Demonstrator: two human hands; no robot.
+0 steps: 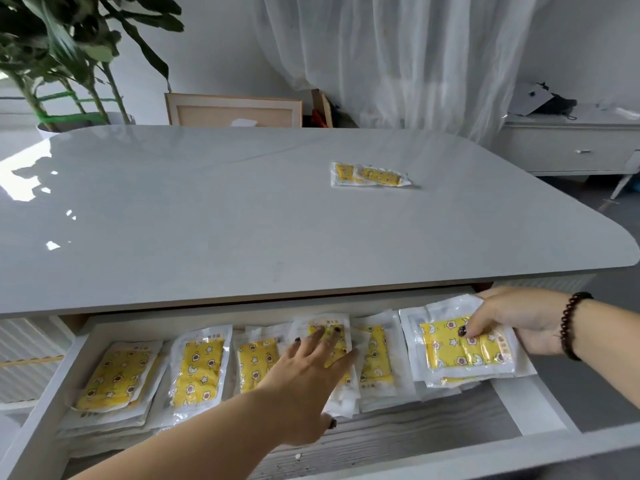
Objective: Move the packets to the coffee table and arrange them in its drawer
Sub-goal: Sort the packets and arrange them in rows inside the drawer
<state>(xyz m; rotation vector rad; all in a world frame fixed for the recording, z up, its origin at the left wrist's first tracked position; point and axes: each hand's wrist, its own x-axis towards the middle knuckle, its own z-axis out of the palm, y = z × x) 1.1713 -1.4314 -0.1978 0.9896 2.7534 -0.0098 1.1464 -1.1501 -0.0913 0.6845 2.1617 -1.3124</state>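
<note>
The left hand (311, 372) covers the middle of the packet (330, 344) under its fingers. Beneath the right hand (512, 320), the lower packets in the stack (460, 351) show only their edges. The print on the packets is too small to read. Both forearms leave the picture's lower and right edges.

Single head view, worn camera, looks forward and steeply down. Wide-angle: table (242, 209) edges bow. Open drawer (533, 403) fills near bottom of frame, close under lens. Both forearms enter from bottom and right edges. Far wall, curtain (398, 64), plant (69, 46) along top. No second view, no overlap.
</note>
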